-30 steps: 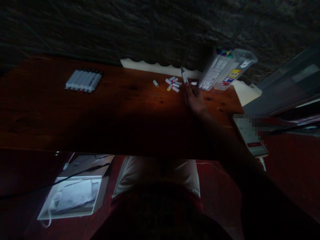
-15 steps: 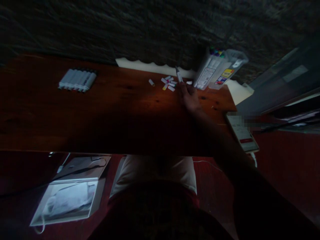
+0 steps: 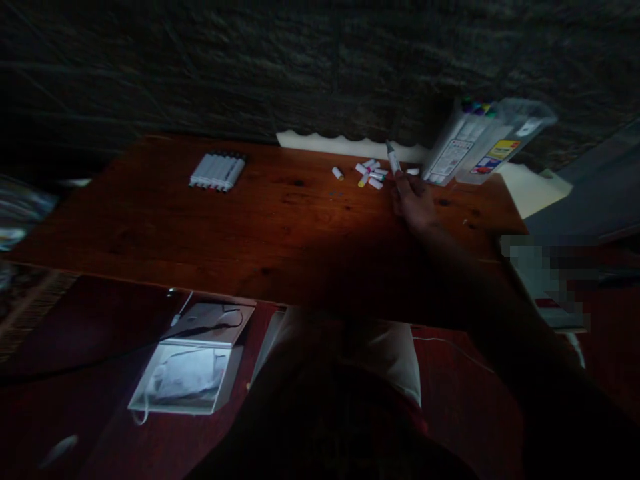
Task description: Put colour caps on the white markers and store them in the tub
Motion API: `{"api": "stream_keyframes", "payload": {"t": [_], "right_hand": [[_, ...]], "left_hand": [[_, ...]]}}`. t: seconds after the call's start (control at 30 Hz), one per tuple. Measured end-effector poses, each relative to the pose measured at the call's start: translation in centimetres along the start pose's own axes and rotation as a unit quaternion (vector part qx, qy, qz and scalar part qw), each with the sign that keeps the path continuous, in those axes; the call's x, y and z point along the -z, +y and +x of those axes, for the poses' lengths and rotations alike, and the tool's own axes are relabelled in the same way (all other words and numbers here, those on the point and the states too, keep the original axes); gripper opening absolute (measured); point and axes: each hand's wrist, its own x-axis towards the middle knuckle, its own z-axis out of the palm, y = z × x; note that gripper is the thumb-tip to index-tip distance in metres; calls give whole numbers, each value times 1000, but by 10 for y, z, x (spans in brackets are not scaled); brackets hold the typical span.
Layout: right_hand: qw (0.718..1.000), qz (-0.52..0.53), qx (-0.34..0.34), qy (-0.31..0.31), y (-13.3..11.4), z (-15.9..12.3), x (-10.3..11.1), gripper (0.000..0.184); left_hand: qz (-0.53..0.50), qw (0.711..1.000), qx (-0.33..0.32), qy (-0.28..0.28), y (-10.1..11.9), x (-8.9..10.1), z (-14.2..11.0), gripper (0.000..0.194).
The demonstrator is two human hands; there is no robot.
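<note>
Right fingers: closed on a marker; the thumb and fingertips of the right hand [image 3: 417, 205] pinch its near end.
Marker in hand: at the far side of the table [image 3: 225, 233], grey end toward the wall; this marker [image 3: 394, 162] is tilted, and I can't tell whether it touches the wood.
Its feel: I'd judge it light and stiff, smooth enough to roll or slip a little, hardly fragile.
Best hold: mid-barrel, I'd say, away from the grey end.
Left hand: out of sight, so I can't tell how its fingers stand.
Loose caps: a small heap of caps [image 3: 370, 175] lies just left of the marker, with a lone cap [image 3: 338, 173] farther left; small and likely quick to scatter if a knuckle brushes them.
Right-side crowding: the clear marker case [image 3: 453, 150], markers inside, and the clear container [image 3: 493, 147] beside it stand close by, leaving little room that way.
Behind: scalloped white paper [image 3: 345, 145] along the stone wall [image 3: 320, 73], which limits reach.
Marker row: a neat row of markers [image 3: 217, 171], well apart on the left.
Light: dim, the arm's side in deep shadow.
</note>
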Motion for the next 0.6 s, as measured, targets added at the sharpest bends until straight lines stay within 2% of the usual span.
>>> {"api": "stream_keyframes", "payload": {"t": [0.23, 0.4, 0.5, 0.6], "right_hand": [[1000, 28, -4, 5, -6, -6, -1, 37], [1000, 23, -16, 14, -5, -5, -1, 33], [1000, 16, -6, 5, -2, -4, -1, 33], [1000, -9, -16, 17, 1, -3, -1, 34]], "left_hand": [[6, 1000, -15, -7, 8, -2, 8, 29], [69, 996, -54, 17, 3, -2, 17, 29], [127, 986, -103, 32, 5, 5, 37, 22], [191, 965, -178, 35, 17, 16, 69, 8]]}}
